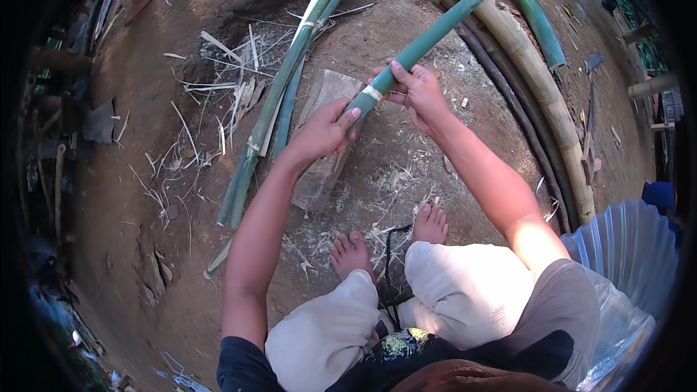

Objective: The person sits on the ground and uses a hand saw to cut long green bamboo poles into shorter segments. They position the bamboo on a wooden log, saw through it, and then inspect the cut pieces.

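A length of green bamboo [435,33] slants up to the right in front of me, a pale ring marking one of its joints. Below that joint my left hand [323,131] is closed round it, thumb lying along the top. My right hand [419,93] grips the bamboo just past the joint, its thumb on the upper side and fingers underneath. Beneath the near end, a rough wooden block [319,185] lies on the dirt between my arms. Left of the block, several split green bamboo strips [272,112] lie in a long bundle.
Pale shavings [232,94] litter the ground at left. To the right lie thick tan bamboo poles [537,54] and another green bamboo pole [534,18]. A long-handled tool [592,101] rests beyond them. Clear corrugated plastic sheeting [624,247] stands at my right. Another person's bare feet [138,3] are at upper left.
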Demonstrator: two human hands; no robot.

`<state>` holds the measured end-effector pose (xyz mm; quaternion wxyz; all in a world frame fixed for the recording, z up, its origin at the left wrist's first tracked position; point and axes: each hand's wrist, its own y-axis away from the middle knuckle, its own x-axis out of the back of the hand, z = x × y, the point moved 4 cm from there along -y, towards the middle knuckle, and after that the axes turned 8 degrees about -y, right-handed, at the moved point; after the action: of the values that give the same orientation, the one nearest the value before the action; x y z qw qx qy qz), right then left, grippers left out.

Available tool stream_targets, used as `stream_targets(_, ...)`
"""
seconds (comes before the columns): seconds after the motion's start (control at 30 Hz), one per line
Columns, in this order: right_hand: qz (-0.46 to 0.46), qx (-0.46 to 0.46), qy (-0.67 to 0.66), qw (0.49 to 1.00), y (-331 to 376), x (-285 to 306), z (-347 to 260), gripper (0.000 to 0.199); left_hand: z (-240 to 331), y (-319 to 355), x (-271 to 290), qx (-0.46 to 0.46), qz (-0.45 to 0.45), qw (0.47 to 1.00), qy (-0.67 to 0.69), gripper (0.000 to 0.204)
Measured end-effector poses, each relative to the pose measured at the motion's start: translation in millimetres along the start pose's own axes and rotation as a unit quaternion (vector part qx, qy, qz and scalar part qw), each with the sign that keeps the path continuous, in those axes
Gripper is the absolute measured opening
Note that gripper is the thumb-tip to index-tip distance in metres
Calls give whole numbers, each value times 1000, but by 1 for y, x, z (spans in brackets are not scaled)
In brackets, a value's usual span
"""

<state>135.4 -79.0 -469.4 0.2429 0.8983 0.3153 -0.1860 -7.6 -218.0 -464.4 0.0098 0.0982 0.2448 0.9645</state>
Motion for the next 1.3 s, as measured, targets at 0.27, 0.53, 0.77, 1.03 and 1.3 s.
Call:
stream_targets(0.27, 72, 25, -6, 997, -8, 48, -15, 42, 12, 3, -6, 82, 1, 995, -58, 34)
stream_targets(0.53, 135, 51, -57, 988, 30, 100, -44, 37, 29, -6, -27, 5, -57, 997, -57, 33)
stream_targets(0.77, 173, 47, -88, 980, 60, 128, -72, 31, 48, -39, -42, -28, -51, 994, -93, 26)
stream_targets(1.03, 158, 10, 64, 985, -15, 124, -104, 31, 35, -77, -37, -28, -23, 999, 3, 27)
stream_targets(1.3, 108, -26, 37, 993, -113, 146, -103, 30, 36, -146, -2, -48, 160, 967, -193, 32)
